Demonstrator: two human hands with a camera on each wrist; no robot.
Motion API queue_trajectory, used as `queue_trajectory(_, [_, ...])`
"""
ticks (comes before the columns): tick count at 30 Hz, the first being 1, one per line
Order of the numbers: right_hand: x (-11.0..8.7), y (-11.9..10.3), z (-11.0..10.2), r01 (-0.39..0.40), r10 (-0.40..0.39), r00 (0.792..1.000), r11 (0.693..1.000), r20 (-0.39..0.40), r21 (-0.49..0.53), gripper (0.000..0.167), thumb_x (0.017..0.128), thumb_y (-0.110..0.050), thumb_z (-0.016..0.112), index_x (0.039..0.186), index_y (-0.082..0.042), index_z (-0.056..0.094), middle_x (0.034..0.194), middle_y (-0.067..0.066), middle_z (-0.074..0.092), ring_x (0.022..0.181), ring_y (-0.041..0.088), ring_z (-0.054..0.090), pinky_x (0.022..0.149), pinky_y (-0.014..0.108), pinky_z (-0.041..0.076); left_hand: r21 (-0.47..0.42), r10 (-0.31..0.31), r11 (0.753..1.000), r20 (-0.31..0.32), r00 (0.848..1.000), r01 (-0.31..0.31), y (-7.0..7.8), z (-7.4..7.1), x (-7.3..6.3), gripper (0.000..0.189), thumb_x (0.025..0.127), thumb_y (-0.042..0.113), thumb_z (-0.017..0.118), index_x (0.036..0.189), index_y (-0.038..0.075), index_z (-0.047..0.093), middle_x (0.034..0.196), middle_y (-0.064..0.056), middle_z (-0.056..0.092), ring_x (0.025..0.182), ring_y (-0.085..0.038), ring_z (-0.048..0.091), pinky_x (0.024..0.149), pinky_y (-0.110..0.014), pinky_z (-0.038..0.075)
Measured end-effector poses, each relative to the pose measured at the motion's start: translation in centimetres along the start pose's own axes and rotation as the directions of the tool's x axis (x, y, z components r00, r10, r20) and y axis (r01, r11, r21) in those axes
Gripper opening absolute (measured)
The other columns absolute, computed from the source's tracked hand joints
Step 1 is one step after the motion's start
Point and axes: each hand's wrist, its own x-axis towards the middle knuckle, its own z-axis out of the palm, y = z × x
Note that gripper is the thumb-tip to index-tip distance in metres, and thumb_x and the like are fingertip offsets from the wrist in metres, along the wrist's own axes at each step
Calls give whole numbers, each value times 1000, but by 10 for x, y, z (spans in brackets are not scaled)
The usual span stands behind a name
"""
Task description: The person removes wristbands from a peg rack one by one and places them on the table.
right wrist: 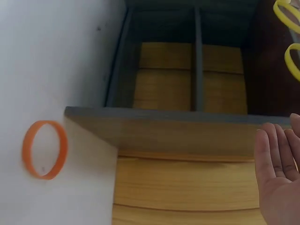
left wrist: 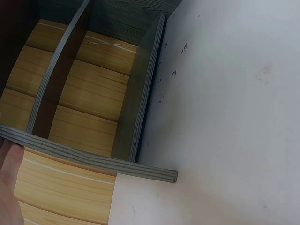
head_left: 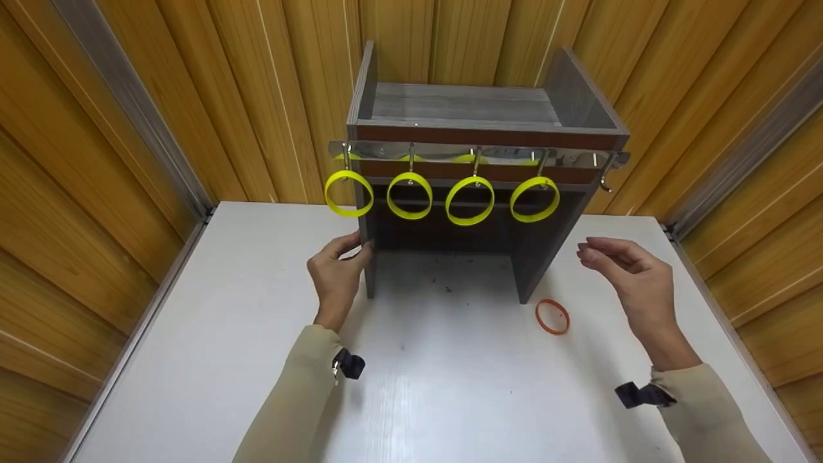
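A grey wooden shelf unit (head_left: 463, 106) stands on the white table, with a shiny metal hook rail (head_left: 443, 153) across its front. Several yellow rings hang from the hooks, among them the leftmost yellow ring (head_left: 349, 211) and the rightmost yellow ring (head_left: 535, 217); the far right hook (head_left: 605, 183) is bare. My left hand (head_left: 337, 263) holds the front edge of the left side panel (left wrist: 89, 158). Off to the right of the unit, my right hand (head_left: 636, 283) is raised with nothing in it, fingers extended in the right wrist view. Below it an orange ring (head_left: 553, 317) lies on the table.
Wood-look walls (head_left: 283, 96) enclose the white table (head_left: 450, 379) at the back and sides. Small dark specks (head_left: 448, 289) dot the tabletop under the unit. A dark wrist device (head_left: 350, 364) is on the left sleeve.
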Motion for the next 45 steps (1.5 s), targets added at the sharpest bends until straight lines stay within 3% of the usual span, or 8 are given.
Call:
queue_trajectory(14, [14,-16,24,38,-38,999,999,-11,6,30,98,1,75,125,11,69,117,17,76,102,23,76,96,30,59,-19,-28,999,10,1000,28,-1,2,-1,20,86,-2,85,106,3,83,100,-5,80,95,-19,77,77,-26,64])
queue_trajectory(23, [23,-22,34,65,-63,998,992,-16,108,27,98,5,72,124,15,68,113,18,77,101,26,77,95,32,60,-12,-33,999,8,999,33,-1,2,-2,21,85,-1,87,105,3,83,100,-4,81,95,-19,77,77,-25,64])
queue_trajectory(29, [31,-28,42,80,-80,997,987,-8,142,29,96,8,73,123,16,68,111,19,77,98,27,78,95,34,60,-6,-3,1000,7,1000,3,-1,2,-1,19,86,-2,86,105,2,83,99,-6,81,96,-22,77,79,-28,65])
queue_trajectory(45, [43,-33,55,19,-22,999,996,32,87,29,98,-2,76,124,10,72,110,9,79,96,21,77,98,29,59,-3,-23,1000,10,1000,23,-1,3,-1,19,86,-2,85,105,3,83,100,-5,81,96,-20,77,77,-25,64])
